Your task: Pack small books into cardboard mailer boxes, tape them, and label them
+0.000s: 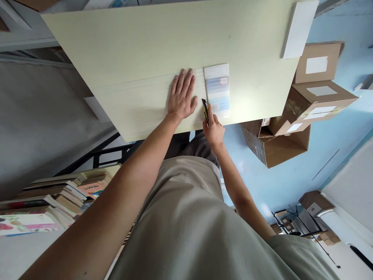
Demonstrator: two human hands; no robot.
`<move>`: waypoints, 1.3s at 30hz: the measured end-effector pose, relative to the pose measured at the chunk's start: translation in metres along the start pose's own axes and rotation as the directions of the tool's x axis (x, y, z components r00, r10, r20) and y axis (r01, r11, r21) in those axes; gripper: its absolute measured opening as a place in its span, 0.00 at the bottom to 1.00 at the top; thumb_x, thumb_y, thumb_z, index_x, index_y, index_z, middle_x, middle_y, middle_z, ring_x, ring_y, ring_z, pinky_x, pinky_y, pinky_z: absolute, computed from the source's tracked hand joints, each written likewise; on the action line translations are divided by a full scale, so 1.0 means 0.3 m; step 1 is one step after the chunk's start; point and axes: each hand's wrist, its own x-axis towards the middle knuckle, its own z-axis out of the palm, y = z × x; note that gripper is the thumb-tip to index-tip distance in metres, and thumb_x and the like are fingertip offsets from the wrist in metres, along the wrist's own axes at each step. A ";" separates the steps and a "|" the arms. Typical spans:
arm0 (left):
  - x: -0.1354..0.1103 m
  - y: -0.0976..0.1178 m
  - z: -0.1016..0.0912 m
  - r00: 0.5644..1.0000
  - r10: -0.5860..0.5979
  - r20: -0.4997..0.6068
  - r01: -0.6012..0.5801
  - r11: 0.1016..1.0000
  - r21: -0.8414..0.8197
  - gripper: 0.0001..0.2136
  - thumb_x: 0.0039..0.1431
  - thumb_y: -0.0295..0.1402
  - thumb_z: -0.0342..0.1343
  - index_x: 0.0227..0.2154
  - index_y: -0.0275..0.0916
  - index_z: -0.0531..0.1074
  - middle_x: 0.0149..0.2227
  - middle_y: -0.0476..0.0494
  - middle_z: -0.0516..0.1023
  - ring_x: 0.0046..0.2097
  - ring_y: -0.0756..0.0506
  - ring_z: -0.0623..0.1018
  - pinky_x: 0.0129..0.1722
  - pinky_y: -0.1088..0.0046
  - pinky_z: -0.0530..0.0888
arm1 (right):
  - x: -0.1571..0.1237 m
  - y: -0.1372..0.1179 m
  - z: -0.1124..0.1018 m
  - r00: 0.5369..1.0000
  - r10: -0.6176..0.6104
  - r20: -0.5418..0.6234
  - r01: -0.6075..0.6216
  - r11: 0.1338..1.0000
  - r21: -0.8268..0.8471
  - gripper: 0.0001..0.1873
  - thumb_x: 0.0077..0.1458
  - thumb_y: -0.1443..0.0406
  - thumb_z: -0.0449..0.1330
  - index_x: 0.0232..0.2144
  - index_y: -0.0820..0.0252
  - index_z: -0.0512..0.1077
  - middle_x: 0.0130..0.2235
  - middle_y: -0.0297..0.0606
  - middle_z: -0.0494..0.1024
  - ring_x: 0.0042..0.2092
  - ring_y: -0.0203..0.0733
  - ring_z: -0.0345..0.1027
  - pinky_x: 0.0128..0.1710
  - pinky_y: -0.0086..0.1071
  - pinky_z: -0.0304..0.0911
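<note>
On the pale yellow tabletop (140,42), my left hand (182,95) lies flat with its fingers stretched, pressing on a clear plastic sheet (136,93) that spreads leftward. My right hand (214,128) grips a black and yellow utility knife (206,111), its index finger laid along the top and its tip pointing away from me. Just beyond the knife is a thin booklet (218,87) with a white and pale blue cover, at the right end of the plastic. The knife is beside the booklet's left edge; whether its blade touches the plastic I cannot tell.
A white box or stack (299,29) sits on the table's far right corner. Cardboard boxes (317,99), one of them open, are on the blue floor to the right. Piled books (55,202) are at the lower left, near a black metal frame (107,153).
</note>
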 end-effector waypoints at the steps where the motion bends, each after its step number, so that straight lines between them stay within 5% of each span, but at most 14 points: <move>1: 0.000 -0.001 0.001 1.000 -0.003 0.002 0.003 1.000 -0.002 0.41 0.77 0.56 0.49 0.86 0.45 0.56 0.88 0.49 0.48 0.89 0.37 0.37 0.90 0.44 0.36 | -0.006 0.003 0.004 1.000 0.001 0.001 -0.001 1.000 0.002 0.42 0.80 0.64 0.44 0.89 0.51 0.41 0.64 0.52 0.81 0.49 0.51 0.80 0.46 0.37 0.75; 19: -0.001 -0.030 0.021 0.999 0.049 -0.017 -0.048 0.996 0.076 0.42 0.77 0.57 0.47 0.87 0.46 0.52 0.88 0.52 0.45 0.88 0.39 0.33 0.90 0.46 0.34 | -0.103 0.075 0.094 0.999 -0.017 0.028 0.018 0.999 -0.033 0.40 0.83 0.63 0.44 0.89 0.53 0.41 0.60 0.50 0.82 0.49 0.47 0.81 0.43 0.32 0.72; 28: 0.004 -0.034 0.025 0.998 0.058 -0.016 -0.057 0.997 0.047 0.44 0.76 0.59 0.47 0.88 0.47 0.49 0.88 0.54 0.44 0.88 0.41 0.30 0.89 0.47 0.30 | -0.157 0.073 0.084 0.996 0.028 0.087 -0.025 0.999 -0.037 0.41 0.82 0.63 0.46 0.89 0.50 0.36 0.61 0.50 0.82 0.52 0.49 0.82 0.45 0.32 0.73; 39: 0.013 -0.033 0.033 0.997 0.061 0.056 -0.062 0.998 0.023 0.49 0.69 0.64 0.48 0.88 0.54 0.47 0.86 0.72 0.35 0.84 0.49 0.19 0.89 0.55 0.26 | -0.229 0.062 0.046 0.984 0.071 0.161 -0.059 0.995 -0.078 0.42 0.83 0.64 0.46 0.89 0.48 0.35 0.62 0.52 0.81 0.52 0.50 0.82 0.46 0.35 0.74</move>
